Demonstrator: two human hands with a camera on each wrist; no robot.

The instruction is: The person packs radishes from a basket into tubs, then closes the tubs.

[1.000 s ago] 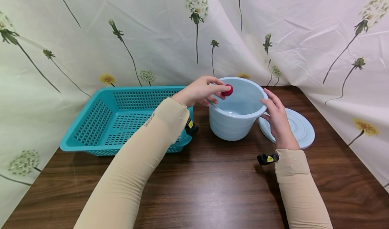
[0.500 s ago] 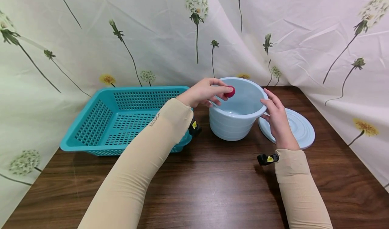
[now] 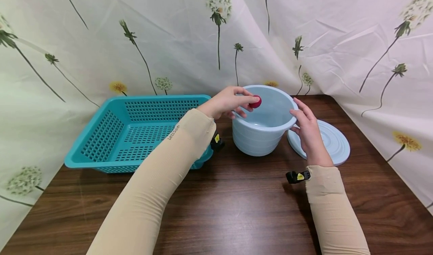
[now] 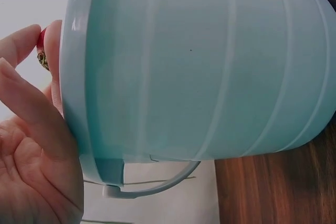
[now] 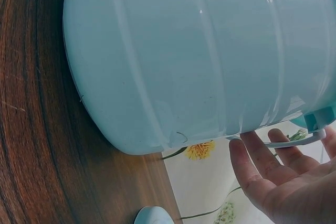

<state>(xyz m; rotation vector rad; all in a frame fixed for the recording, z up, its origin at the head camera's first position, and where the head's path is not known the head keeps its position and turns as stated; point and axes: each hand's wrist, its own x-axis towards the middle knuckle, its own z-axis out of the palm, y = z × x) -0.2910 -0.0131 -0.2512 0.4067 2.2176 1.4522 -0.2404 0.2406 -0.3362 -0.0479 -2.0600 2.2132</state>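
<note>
With left hand [image 3: 228,101] pinched red ball [image 3: 256,101] over bucket [image 3: 258,140]; with right hand [image 3: 307,126] gripped its rim [image 3: 265,128]; wore sleeve [image 3: 155,187] lettered "LetsSlim".

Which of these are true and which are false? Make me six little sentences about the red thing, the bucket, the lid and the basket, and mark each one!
1. The left grip holds the red thing. True.
2. The right grip touches the bucket. True.
3. In the head view, the basket is left of the bucket. True.
4. The red thing lies in the basket. False: it is held up by the bucket.
5. The bucket is covered. False: its lid lies beside it on the table.
6. The table is white. False: it is brown.
</note>
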